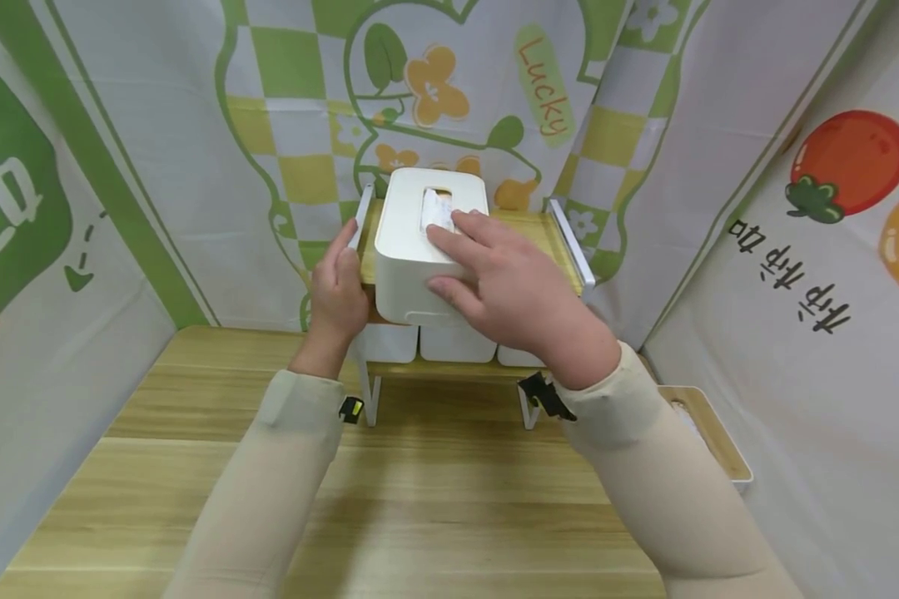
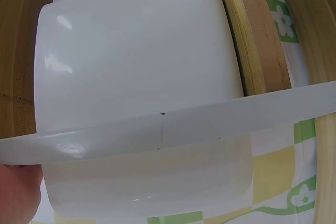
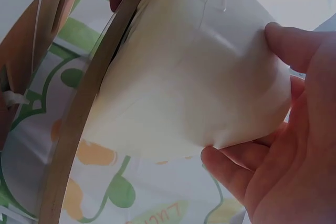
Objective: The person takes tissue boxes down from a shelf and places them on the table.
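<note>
A white tissue box (image 1: 404,287) with a tissue (image 1: 436,208) in its top slot stands on the upper board of a small rack (image 1: 550,245). My right hand (image 1: 513,279) lies over the box's front right part. Its fingers rest on the top beside the tissue, and the thumb touches the front face. From the right wrist view, spread fingertips (image 3: 218,158) meet the box's edge. My left hand (image 1: 337,291) is at the rack's left end, beside the white side rail (image 1: 363,212). Only a bit of that hand (image 2: 18,195) shows in the left wrist view, below the rail.
White bins (image 1: 457,343) stand side by side on the rack's lower level. A light tray with a wooden-looking inside (image 1: 715,433) lies at the right edge of the wooden table (image 1: 449,507). A printed curtain (image 1: 292,108) hangs close behind the rack.
</note>
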{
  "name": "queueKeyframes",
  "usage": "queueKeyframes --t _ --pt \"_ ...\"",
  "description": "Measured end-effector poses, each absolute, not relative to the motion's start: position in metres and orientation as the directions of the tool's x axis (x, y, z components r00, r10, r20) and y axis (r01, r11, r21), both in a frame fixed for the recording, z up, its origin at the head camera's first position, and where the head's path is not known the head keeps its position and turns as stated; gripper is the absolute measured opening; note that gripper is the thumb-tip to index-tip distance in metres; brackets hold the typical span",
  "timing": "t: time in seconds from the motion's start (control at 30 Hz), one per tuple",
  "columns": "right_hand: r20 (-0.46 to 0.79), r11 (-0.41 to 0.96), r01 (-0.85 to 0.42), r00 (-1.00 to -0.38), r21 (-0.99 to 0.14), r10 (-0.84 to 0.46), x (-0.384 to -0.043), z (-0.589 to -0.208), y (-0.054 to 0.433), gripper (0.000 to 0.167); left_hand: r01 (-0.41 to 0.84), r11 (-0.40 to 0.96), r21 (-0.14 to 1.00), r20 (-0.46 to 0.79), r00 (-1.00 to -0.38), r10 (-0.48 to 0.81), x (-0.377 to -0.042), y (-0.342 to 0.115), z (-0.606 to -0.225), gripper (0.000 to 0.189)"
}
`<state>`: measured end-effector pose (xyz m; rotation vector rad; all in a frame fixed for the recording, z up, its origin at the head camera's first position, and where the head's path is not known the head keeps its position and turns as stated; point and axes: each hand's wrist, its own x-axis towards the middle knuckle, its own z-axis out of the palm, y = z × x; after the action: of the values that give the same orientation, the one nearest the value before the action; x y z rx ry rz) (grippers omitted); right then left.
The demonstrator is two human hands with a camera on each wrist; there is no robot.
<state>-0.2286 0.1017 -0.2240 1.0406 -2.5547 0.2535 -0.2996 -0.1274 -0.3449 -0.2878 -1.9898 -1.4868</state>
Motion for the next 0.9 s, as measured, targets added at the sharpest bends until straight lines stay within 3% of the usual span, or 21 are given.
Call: queueKeyframes --t 0.3,0.4,0.47,0.57,0.67,0.77,0.9 --pt "0.435 0.709 -0.701 -0.663 -0.076 -0.61 -0.226 -0.226 0.105 0.06 0.518 0.333 0.788 0.594 -0.782 -0.19 -0.299 -0.127 -0.343 0.061" --pt "0.479 0.716 -0.669 -0.704 -0.198 -0.525 -0.225 -0.229 0.113 0.066 0.517 0.332 0.789 0.592 -0.785 -0.184 -0.3 -0.127 -0.344 0.061" --pt "0.472 0.703 -0.615 -0.768 -0.357 -0.432 -0.223 -0.231 0.121 0.065 0.519 0.331 0.788 0.592 -0.787 -0.175 -0.3 -0.126 -0.344 0.061" --pt "0.359 0.62 -0.466 -0.884 -0.631 -0.299 -0.223 -0.233 0.135 0.063 0.524 0.334 0.784 0.596 -0.786 -0.164 -0.301 -0.126 -0.345 0.061" --pt "0.118 0.416 -0.223 -0.958 -0.881 -0.263 -0.224 -0.235 0.147 0.066 0.517 0.335 0.788 0.589 -0.792 -0.161 -0.3 -0.126 -0.345 0.061" --pt "-0.079 0.197 0.014 -0.941 -0.98 -0.329 -0.227 -0.238 0.154 0.071 0.498 0.338 0.798 0.571 -0.804 -0.163 -0.3 -0.127 -0.345 0.062" --pt "-0.195 0.034 0.202 -0.872 -0.979 -0.45 -0.234 -0.247 0.153 0.081 0.483 0.338 0.808 0.557 -0.813 -0.17 -0.299 -0.128 -0.344 0.062"
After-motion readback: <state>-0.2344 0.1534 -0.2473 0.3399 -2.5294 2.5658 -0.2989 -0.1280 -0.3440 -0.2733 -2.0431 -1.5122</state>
